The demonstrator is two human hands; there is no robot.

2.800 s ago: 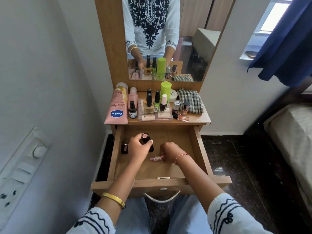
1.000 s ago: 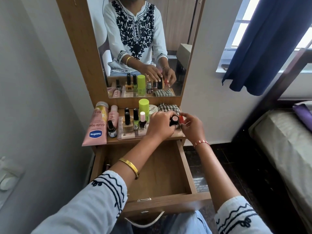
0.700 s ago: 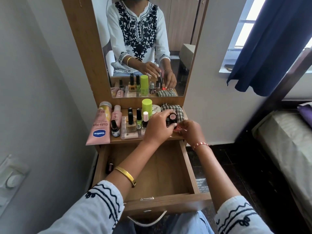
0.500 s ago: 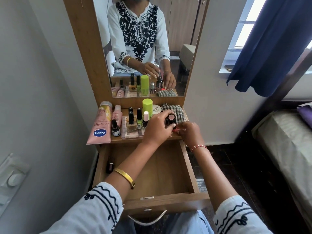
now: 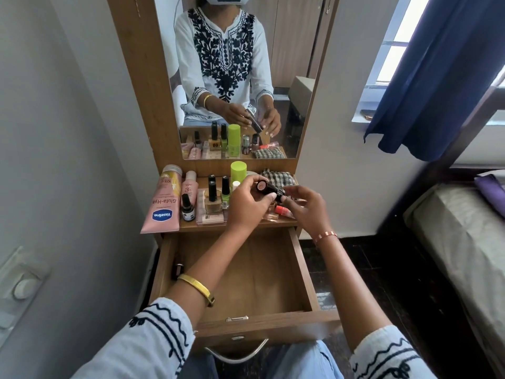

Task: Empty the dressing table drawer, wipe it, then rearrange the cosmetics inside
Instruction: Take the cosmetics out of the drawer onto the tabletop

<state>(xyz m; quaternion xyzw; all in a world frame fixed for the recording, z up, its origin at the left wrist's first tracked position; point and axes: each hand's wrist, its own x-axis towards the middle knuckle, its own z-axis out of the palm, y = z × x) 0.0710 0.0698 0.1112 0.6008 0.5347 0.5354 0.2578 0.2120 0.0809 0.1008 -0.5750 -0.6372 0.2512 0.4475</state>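
My left hand (image 5: pixel 247 203) holds a black lipstick tube (image 5: pixel 267 188) with a pink end cap, lifted above the right part of the dressing table top (image 5: pixel 240 225). My right hand (image 5: pixel 307 207) pinches the tube's other end with thumb and forefinger. A coral-red lip tube (image 5: pixel 282 210) lies on the top just below my hands. The wooden drawer (image 5: pixel 300 269) is pulled out under my forearms. Its floor is bare except for one small dark item (image 5: pixel 178 269) against the left wall.
On the top stand a pink Vaseline tube (image 5: pixel 164 203), a smaller pink tube (image 5: pixel 189 187), a small dark bottle (image 5: pixel 187 208), nail polish bottles (image 5: pixel 212 191), a lime-green bottle (image 5: pixel 238 170) and a checked cloth (image 5: pixel 278 177). A mirror (image 5: pixel 240 77) rises behind; a bed (image 5: pixel 464 242) lies right.
My right hand has set the coral-red tube down on the table top and moved onto the end of the black tube. My left hand has tilted the black tube sideways.
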